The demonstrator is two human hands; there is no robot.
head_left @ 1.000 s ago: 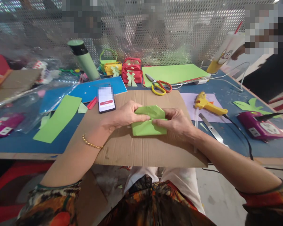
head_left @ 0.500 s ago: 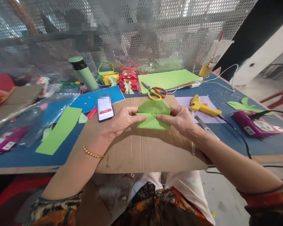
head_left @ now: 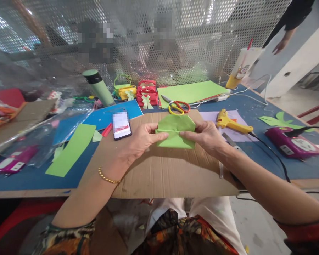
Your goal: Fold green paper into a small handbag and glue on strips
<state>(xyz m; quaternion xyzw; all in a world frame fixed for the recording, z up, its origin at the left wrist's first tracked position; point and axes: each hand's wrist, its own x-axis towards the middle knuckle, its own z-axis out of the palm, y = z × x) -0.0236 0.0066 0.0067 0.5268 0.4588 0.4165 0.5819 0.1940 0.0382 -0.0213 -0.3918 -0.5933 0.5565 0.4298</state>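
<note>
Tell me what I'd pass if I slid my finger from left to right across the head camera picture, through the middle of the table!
Purple box → green paper strip → phone → left hand → folded green paper → right hand → yellow glue gun → purple box with a plug in it

Looks like thin matt paper, smooth, lightly creased, on folded lime-green envelope-shaped paper pouch point(head_left: 175, 141). Same matt paper look on long light-green rectangular paper strip point(head_left: 71, 150). Dull, faintly ridged surface on flat brown cardboard sheet point(head_left: 162, 173). Hard, slight sheen on yellow pistol-shaped plastic glue gun point(head_left: 236, 124). Shiny steel-grey metal blades, smooth plastic-looking loops on red-and-yellow-handled scissors point(head_left: 176, 112). Glossy moulded shell on purple boxy plastic power strip point(head_left: 278, 141). Clear, crinkled, shiny film on loose plastic bag point(head_left: 46, 136). Polished on gold beaded metal-look bracelet point(head_left: 107, 178). Punched full of holes, dull sheen on grey upright metal screen point(head_left: 191, 53).
</note>
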